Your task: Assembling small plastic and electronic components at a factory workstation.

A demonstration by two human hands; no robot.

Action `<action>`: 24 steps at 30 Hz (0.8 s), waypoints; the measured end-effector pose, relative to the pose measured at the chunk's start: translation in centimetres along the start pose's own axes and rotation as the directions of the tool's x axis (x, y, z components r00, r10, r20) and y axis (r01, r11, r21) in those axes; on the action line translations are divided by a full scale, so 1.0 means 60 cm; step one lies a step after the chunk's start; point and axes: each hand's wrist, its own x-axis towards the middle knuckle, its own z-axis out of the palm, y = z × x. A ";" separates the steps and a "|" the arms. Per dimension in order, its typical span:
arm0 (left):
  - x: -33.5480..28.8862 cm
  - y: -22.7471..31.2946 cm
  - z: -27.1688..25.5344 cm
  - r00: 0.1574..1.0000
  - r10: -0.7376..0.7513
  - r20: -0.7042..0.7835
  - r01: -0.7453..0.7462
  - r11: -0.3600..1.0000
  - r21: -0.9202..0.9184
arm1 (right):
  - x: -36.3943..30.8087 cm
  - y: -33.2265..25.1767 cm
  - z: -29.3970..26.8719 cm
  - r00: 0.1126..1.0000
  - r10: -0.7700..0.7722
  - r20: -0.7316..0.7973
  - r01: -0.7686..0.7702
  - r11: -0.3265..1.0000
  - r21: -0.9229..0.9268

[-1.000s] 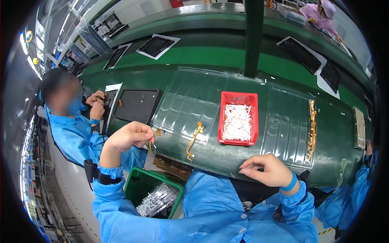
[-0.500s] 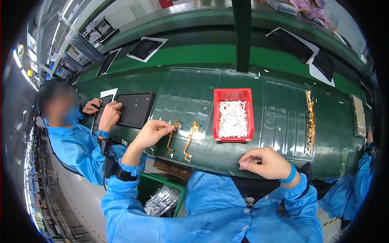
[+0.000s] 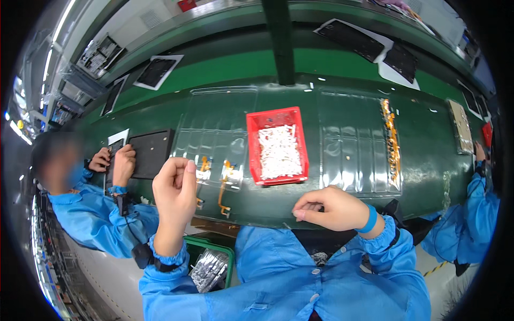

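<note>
My left hand [image 3: 175, 187] is raised over the near left of the green table, with fingers curled and the thumb against them; whatever they hold, if anything, is hidden. Just right of it lie two orange flex cables, one [image 3: 204, 166] partly covered by the hand, the other [image 3: 224, 193] in full view. Both rest at the near end of a clear plastic tray [image 3: 214, 112]. Close to the table's front edge, my right hand [image 3: 340, 209] has its fingers bent and thumb near the index finger; its contents cannot be made out. Ahead of it stands a red bin [image 3: 279, 113] of small white strips [image 3: 278, 152].
A second clear tray [image 3: 342, 123] holds a row of orange flex cables [image 3: 392, 144] along its right side. At left, a co-worker's hands [image 3: 123, 163] work beside a black tray [image 3: 152, 152]. A green crate [image 3: 229, 262] of silvery parts stands below the table edge.
My left hand has come away from the left flex cable, rising toward me and left. My right hand keeps its bent pose near the table edge. The whole view has shifted.
</note>
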 end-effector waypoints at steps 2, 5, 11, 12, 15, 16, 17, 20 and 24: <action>0.004 0.093 0.030 0.983 0.044 0.176 -0.001 0.971 -0.238 | -0.006 -0.011 -0.005 1.000 -0.015 -0.026 0.015 1.000 -0.004; 0.057 0.142 0.088 0.853 0.201 0.481 -0.236 0.972 0.012 | -0.035 -0.018 -0.023 0.997 -0.048 -0.057 0.047 0.999 -0.019; 0.079 0.072 0.157 0.794 0.152 0.589 -0.130 0.988 -0.079 | -0.163 -0.025 -0.055 0.920 -0.026 -0.390 0.130 0.961 0.244; 0.082 0.093 0.162 0.762 0.074 0.643 -0.040 0.997 -0.068 | -0.191 -0.012 -0.068 0.879 -0.001 -0.476 0.150 0.950 0.275; 0.082 0.087 0.182 0.858 0.094 0.504 -0.033 0.991 -0.128 | -0.256 0.014 -0.110 0.729 0.075 -0.680 0.157 0.949 0.273; 0.078 0.086 0.186 0.880 0.070 0.469 -0.017 0.993 -0.117 | -0.267 0.025 -0.126 0.655 0.069 -0.753 0.117 0.975 0.191; 0.074 0.090 0.185 0.903 0.044 0.428 -0.002 0.995 -0.098 | -0.274 0.035 -0.143 0.580 0.049 -0.813 0.075 0.991 0.113; 0.066 0.106 0.190 0.954 0.060 0.295 -0.039 0.996 -0.076 | -0.287 0.058 -0.168 0.464 0.055 -0.884 0.013 0.998 0.069; 0.015 0.173 0.200 0.922 0.388 -0.021 -0.387 0.922 0.025 | -0.279 0.079 -0.179 0.589 -0.047 -0.807 -0.227 0.948 -0.221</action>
